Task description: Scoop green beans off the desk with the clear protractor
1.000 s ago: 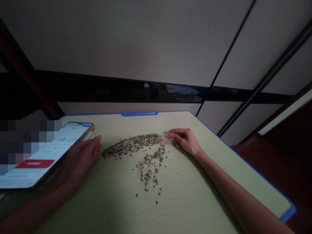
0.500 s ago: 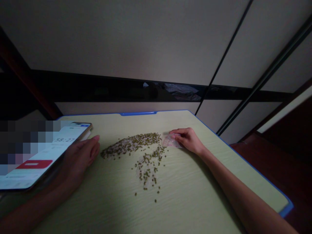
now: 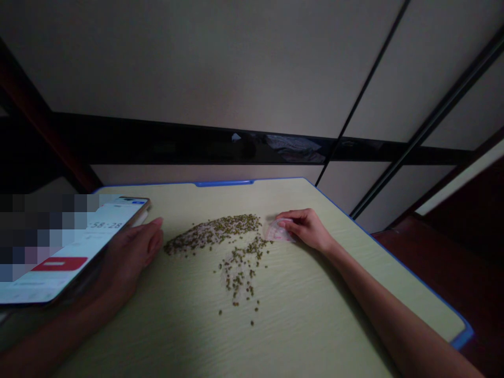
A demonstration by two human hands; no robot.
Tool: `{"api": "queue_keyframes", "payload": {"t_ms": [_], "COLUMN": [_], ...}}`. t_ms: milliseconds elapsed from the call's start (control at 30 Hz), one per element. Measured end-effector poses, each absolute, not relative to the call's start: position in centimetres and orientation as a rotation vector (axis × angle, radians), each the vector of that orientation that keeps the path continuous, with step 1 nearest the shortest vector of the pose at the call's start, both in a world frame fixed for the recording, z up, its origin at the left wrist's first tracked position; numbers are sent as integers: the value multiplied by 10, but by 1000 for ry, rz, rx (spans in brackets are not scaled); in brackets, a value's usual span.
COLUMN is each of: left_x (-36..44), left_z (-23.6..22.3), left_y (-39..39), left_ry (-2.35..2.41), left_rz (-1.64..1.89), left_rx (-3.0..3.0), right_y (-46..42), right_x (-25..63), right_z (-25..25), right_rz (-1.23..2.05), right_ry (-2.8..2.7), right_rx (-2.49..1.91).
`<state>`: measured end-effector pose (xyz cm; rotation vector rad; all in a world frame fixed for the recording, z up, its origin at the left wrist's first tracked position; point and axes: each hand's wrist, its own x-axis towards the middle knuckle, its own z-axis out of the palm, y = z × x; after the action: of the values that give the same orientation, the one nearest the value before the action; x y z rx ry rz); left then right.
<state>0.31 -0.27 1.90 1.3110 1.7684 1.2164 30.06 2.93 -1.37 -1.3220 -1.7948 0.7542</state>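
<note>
Small green beans lie in a long heap across the middle of a pale yellow-green table, with a thinner scatter of beans trailing toward me. My right hand rests at the right end of the heap, its fingers pinched on a small clear plastic bag that lies on the table. My left hand lies on its side at the left end of the heap, fingers together and stretched out, holding nothing. A lit phone showing a timer lies just left of that hand.
The table has a blue rim and ends close on the right, above a dark red floor. Beyond the far edge stands a pale panelled wall with dark rails. The room is dim.
My right hand has drawn the small bag slightly toward me along the table. The phone timer has advanced by a second. My left hand has hardly moved.
</note>
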Motion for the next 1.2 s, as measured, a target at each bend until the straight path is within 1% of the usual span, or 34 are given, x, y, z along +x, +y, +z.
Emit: {"api": "queue_keyframes", "payload": {"t_ms": [300,567,733,967,1200], "left_x": [-8,3,2,7,9], "left_z": [3,17,15,24,28], "left_y": [7,-2,-1,-7,-8], "left_ry": [1728,1753,1693,1826,1807], "left_rz": [1218,1197,1222,1138,1158], "left_rx": [1370,1357,1321,1445,1367], "right_y": [27,23,22,22,20], "right_x": [297,299,303,307,308], "right_z": [-11,-9,-10,-12,-9], "right_rz": [809,904,939,989,1105], "right_ry": [-1758,-1745,-1780,-1801,-1798], "right_rx": [-1340,-1330,-1299,-1263,-1247]}}
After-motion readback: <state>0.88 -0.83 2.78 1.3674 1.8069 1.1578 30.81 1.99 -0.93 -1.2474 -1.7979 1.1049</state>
